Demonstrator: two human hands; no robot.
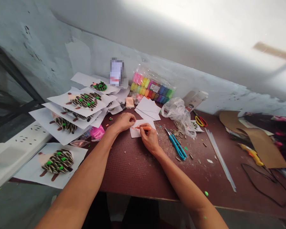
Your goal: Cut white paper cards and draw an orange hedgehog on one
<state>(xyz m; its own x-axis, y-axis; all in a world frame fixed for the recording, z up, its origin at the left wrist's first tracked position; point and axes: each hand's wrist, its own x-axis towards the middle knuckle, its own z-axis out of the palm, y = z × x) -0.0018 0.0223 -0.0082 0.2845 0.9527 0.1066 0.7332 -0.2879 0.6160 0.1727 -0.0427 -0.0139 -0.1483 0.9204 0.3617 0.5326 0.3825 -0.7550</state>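
Observation:
A small white card (pixel 134 133) lies on the dark red table with orange lines drawn on it. My right hand (pixel 149 139) is closed around an orange pen (pixel 146 128), its tip at the lines on the card. At the card's upper left edge rests my left hand (pixel 124 122), fingers curled in; whether anything is inside them is hidden. Just behind both hands lie several blank white cards (pixel 147 108). To the right of my right hand are a blue utility knife (pixel 177 146) and some striped sunflower seeds (pixel 178 135).
Stacked sheets with seed hedgehogs (pixel 85 101) fill the left, beside a white power strip (pixel 21 143). A pack of coloured clay (pixel 154 89), a phone (pixel 116 72) and a plastic bag (pixel 177 109) stand behind. Scissors (pixel 200 121), glue sticks (pixel 220 159) and a glue gun (pixel 251 154) lie right.

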